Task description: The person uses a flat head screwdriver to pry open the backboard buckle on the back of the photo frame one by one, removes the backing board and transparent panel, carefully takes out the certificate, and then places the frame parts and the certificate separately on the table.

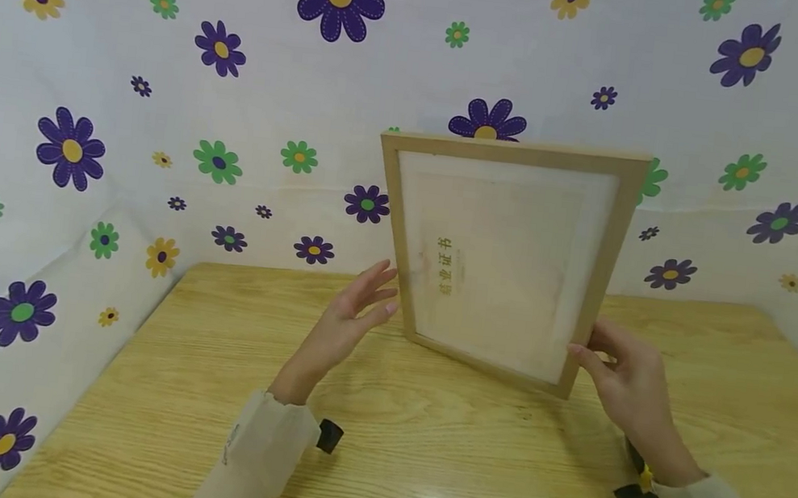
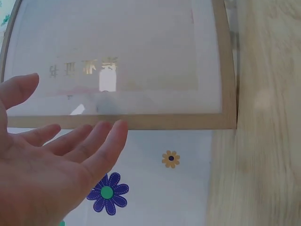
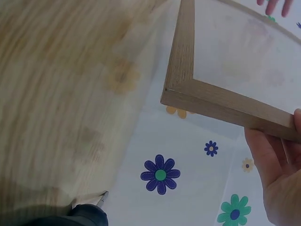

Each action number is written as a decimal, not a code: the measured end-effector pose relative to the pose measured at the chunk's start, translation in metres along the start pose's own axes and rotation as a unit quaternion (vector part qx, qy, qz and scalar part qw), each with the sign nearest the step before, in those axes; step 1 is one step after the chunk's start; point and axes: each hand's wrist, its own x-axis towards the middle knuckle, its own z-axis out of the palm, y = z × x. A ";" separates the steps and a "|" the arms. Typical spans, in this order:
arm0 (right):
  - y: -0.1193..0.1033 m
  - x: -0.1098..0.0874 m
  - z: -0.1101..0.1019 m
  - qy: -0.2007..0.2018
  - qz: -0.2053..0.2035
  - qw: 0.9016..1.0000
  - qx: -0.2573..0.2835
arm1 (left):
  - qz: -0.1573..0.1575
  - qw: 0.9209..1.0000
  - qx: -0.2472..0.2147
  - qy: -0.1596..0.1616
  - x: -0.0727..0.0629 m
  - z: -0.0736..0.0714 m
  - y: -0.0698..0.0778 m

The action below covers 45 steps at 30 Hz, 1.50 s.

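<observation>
Soft light; glare on tabletop (image 1: 425, 418); wrist views hazy.

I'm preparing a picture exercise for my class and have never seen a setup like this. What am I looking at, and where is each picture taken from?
There is no robot here, just a person's two bare hands. The head picture comes from a camera on the person's head, looking forward and down. The other two come from a camera on each wrist.

The right hand grips one side of a frame with a sheet bearing gold characters inside. The left hand is open beside the opposite side. The frame is tilted over the table; whether it touches the wood is hard to tell. Behind is a flowered backdrop.
</observation>
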 end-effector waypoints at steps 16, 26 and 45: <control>0.000 -0.014 0.007 0.051 -0.186 0.981 -0.035 | 0.070 0.986 -0.151 -0.019 -0.005 0.005 0.023; -0.007 -0.021 0.014 0.031 -0.263 0.957 -0.115 | 0.068 0.956 -0.286 -0.016 -0.014 -0.007 0.030; -0.016 -0.032 0.027 -0.097 -0.291 0.946 -0.108 | 0.049 0.953 -0.297 -0.037 -0.027 -0.018 0.040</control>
